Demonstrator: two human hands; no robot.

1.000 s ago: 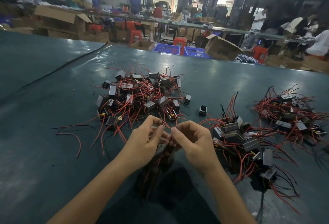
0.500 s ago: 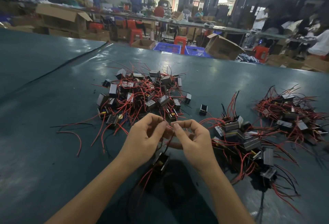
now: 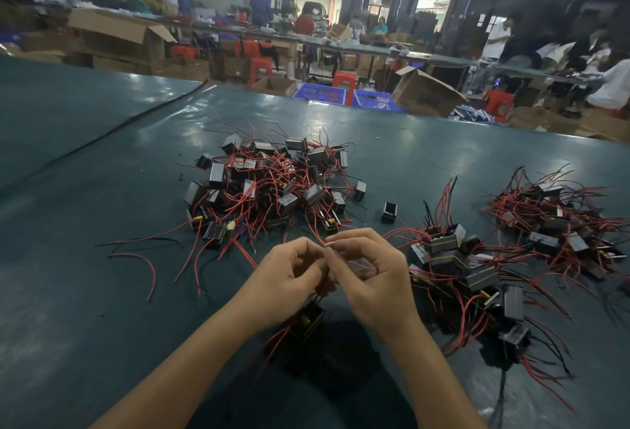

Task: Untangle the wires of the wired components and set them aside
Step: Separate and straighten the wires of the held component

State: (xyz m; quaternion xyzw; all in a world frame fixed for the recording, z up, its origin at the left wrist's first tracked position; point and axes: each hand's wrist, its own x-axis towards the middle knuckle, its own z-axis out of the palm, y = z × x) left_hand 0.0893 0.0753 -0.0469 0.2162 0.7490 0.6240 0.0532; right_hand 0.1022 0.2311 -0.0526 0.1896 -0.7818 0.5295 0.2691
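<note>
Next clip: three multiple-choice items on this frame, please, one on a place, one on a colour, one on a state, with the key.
1. Where is the component being untangled? A. in a blue crate B. hanging just below the left hand and right hand C. atop the far-right pile
2. Most of the wires are: A. white B. blue C. red
3. The hands: A. both pinch wires B. both lie flat C. one lifts a box
Key: 1 B, it dangles beneath them; 2 C, red dominates the central pile; 3 A, fingers of both meet on thin wires.
</note>
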